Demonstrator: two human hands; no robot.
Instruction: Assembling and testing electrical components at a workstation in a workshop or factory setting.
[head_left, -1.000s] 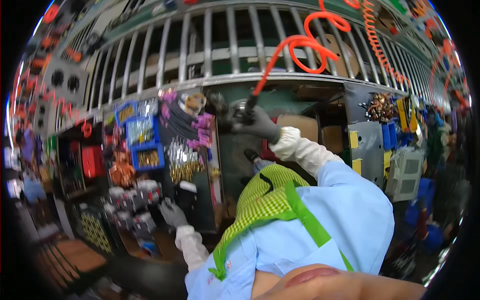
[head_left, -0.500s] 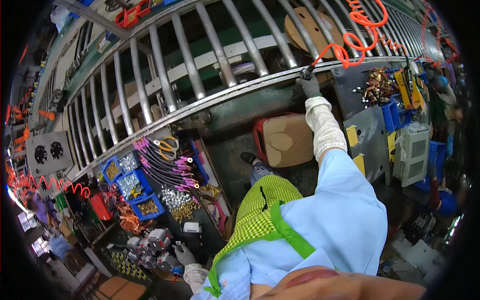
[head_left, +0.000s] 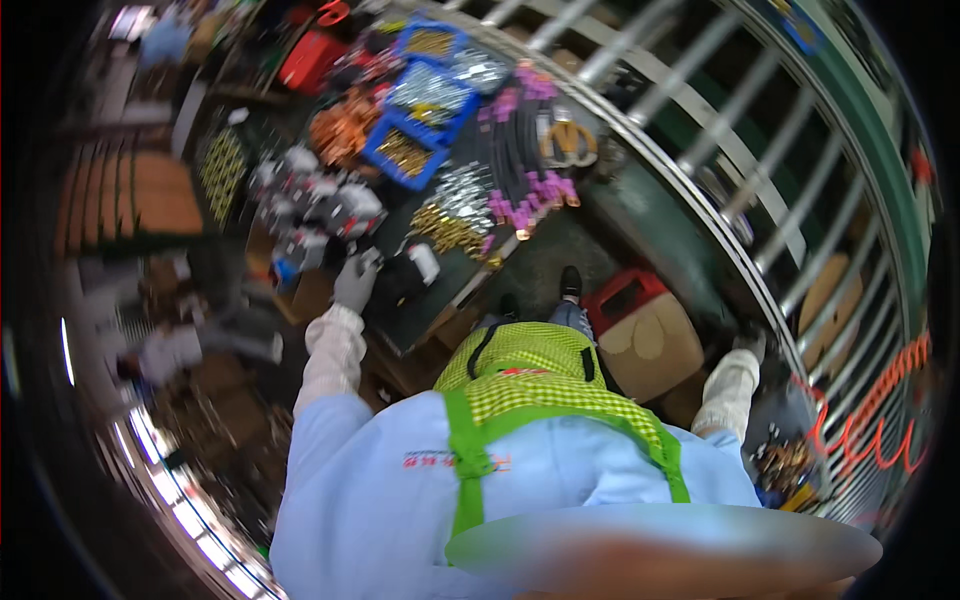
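My left hand [head_left: 355,283], in a grey glove, is at the near edge of the bench. Its fingers are closed at a small greyish thing, too blurred to name. Just beyond it is a pile of grey-and-white parts with red bits [head_left: 325,205]; a small white block [head_left: 424,264] lies to its right. My right hand [head_left: 748,347], also gloved, is low by the roller conveyor's rail [head_left: 690,185]. Blur and shadow hide its fingers and whatever they may hold. An orange-red coiled hose [head_left: 870,425] hangs to the right of this hand.
Blue bins [head_left: 405,150] of small metal parts stand on the bench beside black cables with purple ends [head_left: 512,150]. Yellow-handled pliers [head_left: 570,145] lie near the conveyor. Loose brass fittings [head_left: 445,230] lie in front. A red-and-tan stool [head_left: 645,335] stands by my legs.
My view has swung left, bringing the bench and my left hand nearer the middle. My right hand held a tool on the coiled hose before; now that hand sits lower and blurred.
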